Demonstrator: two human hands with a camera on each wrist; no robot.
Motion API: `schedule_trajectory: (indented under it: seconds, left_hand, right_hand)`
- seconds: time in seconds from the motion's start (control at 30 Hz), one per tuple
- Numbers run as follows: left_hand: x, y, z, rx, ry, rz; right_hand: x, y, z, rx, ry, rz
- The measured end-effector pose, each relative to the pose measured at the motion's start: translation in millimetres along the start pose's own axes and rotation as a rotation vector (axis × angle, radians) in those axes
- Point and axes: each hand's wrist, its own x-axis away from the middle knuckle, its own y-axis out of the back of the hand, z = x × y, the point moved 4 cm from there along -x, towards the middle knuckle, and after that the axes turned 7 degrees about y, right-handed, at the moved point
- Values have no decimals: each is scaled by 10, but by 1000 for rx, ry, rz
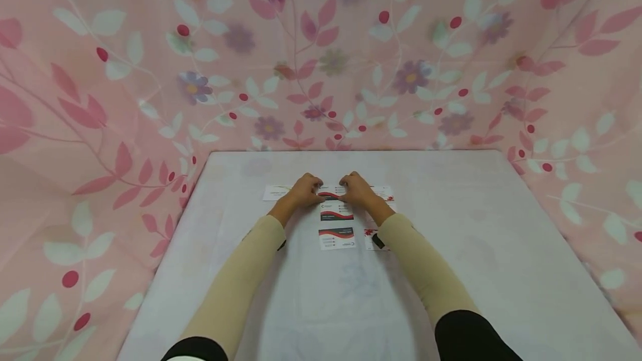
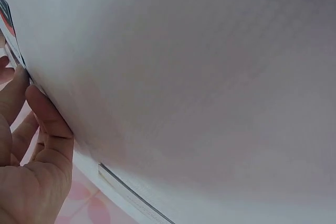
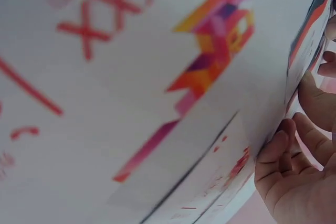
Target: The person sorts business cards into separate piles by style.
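Note:
A business card (image 1: pixel 331 196) with a red and black wave lies at the top of a middle column on the white table. My left hand (image 1: pixel 305 190) grips its left edge, thumb toward me and fingers curled at the far side. On the opposite edge, my right hand (image 1: pixel 358 191) pinches the same card. Directly below sits a similar wave-printed card (image 1: pixel 336 212), close against the held one. In the right wrist view the fingertips (image 3: pixel 274 148) are right at the table surface. The left wrist view shows thumb and fingers (image 2: pixel 50 111) bent at the card's edge.
Another wave card (image 1: pixel 337 238) lies lower in the column. A white card (image 1: pixel 275 193) is to the left; a red-flecked card (image 1: pixel 385 193) is to the right. My right forearm partly covers a lower-right card (image 1: pixel 371 238). Floral cloth (image 1: pixel 321 71) hangs behind the table (image 1: pixel 491 249).

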Motion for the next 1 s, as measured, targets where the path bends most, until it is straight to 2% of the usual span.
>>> schedule_trajectory:
  seconds: [0.17, 0.4, 0.6, 0.63, 0.83, 0.87, 1.0]
  left_hand:
    - [11, -8, 41, -3, 31, -3]
    - [1, -13, 2, 3, 4, 12]
    - [-18, -5, -14, 14, 12, 33]
    - [-28, -4, -10, 8, -5, 25]
    - [-19, -2, -19, 24, 0, 42]
    - [0, 1, -28, 31, 20, 51]
    - [35, -15, -46, 21, 18, 29]
  right_hand:
    - [-27, -23, 27, 25, -24, 13]
    - [-14, 6, 17, 45, -45, 2]
    - [-6, 14, 15, 19, -53, -9]
    - [-6, 12, 16, 14, -54, -12]
    - [-2, -6, 8, 33, -55, -22]
    - [-2, -8, 5, 32, -55, -22]
    - [7, -13, -5, 31, -52, -22]
